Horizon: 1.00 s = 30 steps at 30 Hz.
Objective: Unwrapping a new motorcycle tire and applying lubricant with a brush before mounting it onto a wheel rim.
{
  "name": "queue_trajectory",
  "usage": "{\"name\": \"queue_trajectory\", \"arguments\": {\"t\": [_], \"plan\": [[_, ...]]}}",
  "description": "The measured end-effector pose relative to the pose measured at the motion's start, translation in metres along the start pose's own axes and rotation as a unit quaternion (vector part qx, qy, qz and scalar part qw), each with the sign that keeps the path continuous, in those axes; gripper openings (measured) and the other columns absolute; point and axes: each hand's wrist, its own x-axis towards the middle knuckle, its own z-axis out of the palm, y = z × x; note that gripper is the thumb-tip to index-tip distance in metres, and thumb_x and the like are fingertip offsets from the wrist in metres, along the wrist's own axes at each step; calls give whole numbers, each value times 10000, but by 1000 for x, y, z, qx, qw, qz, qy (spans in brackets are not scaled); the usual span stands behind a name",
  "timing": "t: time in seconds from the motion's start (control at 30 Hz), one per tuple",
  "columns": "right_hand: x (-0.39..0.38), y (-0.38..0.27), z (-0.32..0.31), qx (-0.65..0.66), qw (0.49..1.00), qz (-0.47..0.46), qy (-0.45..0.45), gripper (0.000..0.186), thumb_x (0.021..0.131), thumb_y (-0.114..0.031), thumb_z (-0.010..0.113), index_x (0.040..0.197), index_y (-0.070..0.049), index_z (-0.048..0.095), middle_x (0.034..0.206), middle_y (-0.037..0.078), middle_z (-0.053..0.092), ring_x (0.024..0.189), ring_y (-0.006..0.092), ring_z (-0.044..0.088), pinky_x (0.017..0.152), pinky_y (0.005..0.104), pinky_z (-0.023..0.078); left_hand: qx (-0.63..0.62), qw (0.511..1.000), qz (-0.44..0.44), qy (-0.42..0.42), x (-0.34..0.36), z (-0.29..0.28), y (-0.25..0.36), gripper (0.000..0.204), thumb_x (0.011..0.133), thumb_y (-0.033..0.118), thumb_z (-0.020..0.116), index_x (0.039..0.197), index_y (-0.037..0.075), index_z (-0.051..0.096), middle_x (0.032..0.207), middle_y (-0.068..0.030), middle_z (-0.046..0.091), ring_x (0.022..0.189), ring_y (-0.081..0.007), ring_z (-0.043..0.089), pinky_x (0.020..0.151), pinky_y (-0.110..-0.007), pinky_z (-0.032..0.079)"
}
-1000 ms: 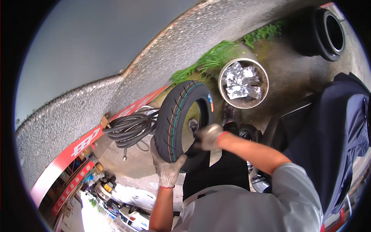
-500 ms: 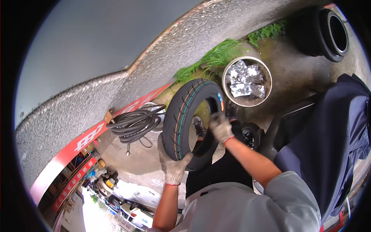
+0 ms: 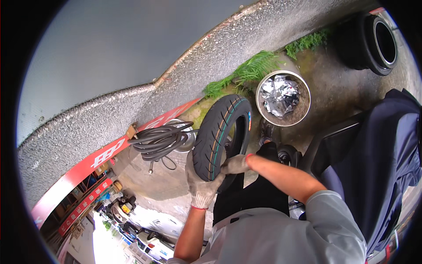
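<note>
My left hand (image 3: 201,187), in a dirty white knitted glove, grips a black tyre (image 3: 211,132) from below at its tread, which has thin orange and teal lines. The tyre stands upright and a bit tilted, a coloured sticker on its sidewall. My right hand (image 3: 235,164), gloved the same way, is at the lower inner edge of the tyre, fingers curled against it, partly hidden. Beyond the tyre, a round bin (image 3: 285,99) holds crumpled silver foil. A shoe (image 3: 266,132) of mine shows beneath it.
Coiled black hose (image 3: 158,141) lies on the left beside a red signboard (image 3: 79,171). Stacked tyres (image 3: 360,44) stand back right. A dark-covered vehicle (image 3: 360,167) is close at my right. Plants (image 3: 259,66) grow along a rough wall (image 3: 220,53); parked vehicles (image 3: 149,242) show lower left.
The tyre has shifted right and turned to show more tread. My right hand has moved down from the side of the tyre's opening to its lower edge.
</note>
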Motion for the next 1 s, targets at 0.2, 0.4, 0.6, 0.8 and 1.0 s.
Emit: {"name": "queue_trajectory", "arguments": {"t": [0.2,0.4,0.6,0.8,1.0], "plan": [[52,2,38,38,987,135,77,324,904,-265,576,1143,-57,643,1179,158,664,1068,337,644,910,375,519,53,998,-1,-27,-10,5,-4,1079,518,127,845,1451,6,315,1288,-186,520,1210,-296,534,1027,-412,440],[52,17,82,85,889,153,423,296,821,-209,668,1085,-73,662,1092,180,684,992,335,672,849,386,541,18,999,12,-34,-8,15,-11,1030,574,128,832,1447,-7,303,1322,-194,495,1203,-296,534,1025,-407,444],[-41,124,-29,249,662,347,616,904,799,-527,703,1471,-47,336,1266,269,597,1172,395,593,1018,422,454,-124,986,-114,6,0,18,-9,1043,572,83,821,1453,-20,272,1312,-186,485,1185,-281,528,1013,-398,451],[-60,157,-69,33,737,321,594,441,874,-403,607,1140,-51,633,1095,221,670,996,349,659,864,433,507,-183,964,-192,33,1,12,-14,1018,610,85,820,1461,-13,271,1330,-170,481,1187,-261,525,1018,-379,452],[-2,64,-37,803,517,-75,288,394,968,-432,590,1206,-119,618,1144,108,652,1042,259,640,834,484,532,-240,948,-208,19,-9,13,-2,1022,606,77,819,1466,-11,276,1341,-160,476,1191,-266,518,1033,-374,434]]}}
